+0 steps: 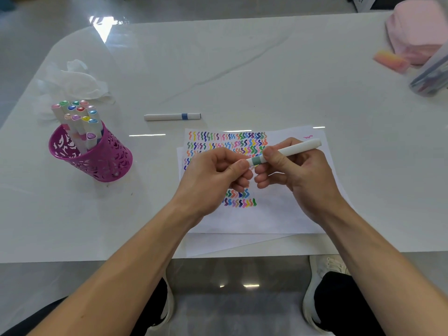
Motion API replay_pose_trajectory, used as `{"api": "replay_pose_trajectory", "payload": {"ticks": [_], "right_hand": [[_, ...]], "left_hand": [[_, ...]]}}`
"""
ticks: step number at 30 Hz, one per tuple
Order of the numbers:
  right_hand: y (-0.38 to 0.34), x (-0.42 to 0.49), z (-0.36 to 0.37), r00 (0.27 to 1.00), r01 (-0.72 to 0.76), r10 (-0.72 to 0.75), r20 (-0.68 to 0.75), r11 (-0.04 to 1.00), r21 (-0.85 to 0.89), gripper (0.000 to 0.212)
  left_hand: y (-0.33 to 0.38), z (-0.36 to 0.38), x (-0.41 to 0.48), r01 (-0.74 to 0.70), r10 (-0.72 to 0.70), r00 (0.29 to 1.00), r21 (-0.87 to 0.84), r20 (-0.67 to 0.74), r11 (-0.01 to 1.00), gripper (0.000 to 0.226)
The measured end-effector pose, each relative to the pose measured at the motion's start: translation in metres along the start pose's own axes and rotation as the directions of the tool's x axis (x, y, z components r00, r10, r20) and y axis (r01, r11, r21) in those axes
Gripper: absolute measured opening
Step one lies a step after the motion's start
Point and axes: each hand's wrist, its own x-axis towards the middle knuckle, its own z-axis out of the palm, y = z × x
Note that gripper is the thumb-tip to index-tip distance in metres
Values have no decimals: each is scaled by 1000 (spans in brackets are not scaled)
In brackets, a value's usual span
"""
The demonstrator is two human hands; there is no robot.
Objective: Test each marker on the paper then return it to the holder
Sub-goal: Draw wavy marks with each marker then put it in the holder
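left hand (218,170): fingers curled; thumb and forefinger pinch the left end of the held marker, just left of its grey-green band.
right hand (297,170): fingers curled round the barrel of the same marker, thumb on top beside the band.
held marker (297,149): white body with a grey-green band near the left end; tilted, right end farther from the person; held above the paper between both hands; cannot tell whether the cap is seated or parting.
paper (278,214): a few white sheets loosely stacked on the table under both hands; the top sheet carries rows of short coloured squiggles, with one pink squiggle apart near the far right corner.
loose marker (172,116): white with a blue band, lying flat on the table beyond the paper's far left corner, not touching it.
holder (106,163): magenta perforated cup, upright, well left of the paper.
markers in holder (77,117): a bunch of white markers, coloured end caps up, leaning away to the left.
tissue (77,81): white, crumpled, just behind the holder.
table (242,64): white, glossy, faint grey veins.
far right corner: pink cloth (417,32), orange-pink block (390,61), clear case (431,76) of pens; all blurred.
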Motion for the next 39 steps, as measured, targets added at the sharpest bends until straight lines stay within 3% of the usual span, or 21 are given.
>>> {"api": "replay_pose_trajectory", "payload": {"ticks": [14, 22, 33, 39], "right_hand": [[5, 0, 6, 999, -34, 36, -28, 997, 67, 20], [6, -1, 7, 999, -40, 40, -2, 997, 69, 22], [8, -2, 10, 997, -76, 76, 9, 994, 77, 24], [8, 2, 12, 992, -92, 93, -90, 996, 15, 43]], "left_hand": [[-2, 6, -5, -99, 108, 989, 83, -106, 992, 7], [0, 3, -7, -63, 66, 993, 34, -94, 997, 8], [3, -2, -5, -69, 77, 995, 114, -69, 991, 6], [15, -21, -9, -161, 152, 960, -18, -236, 987, 3]]}}
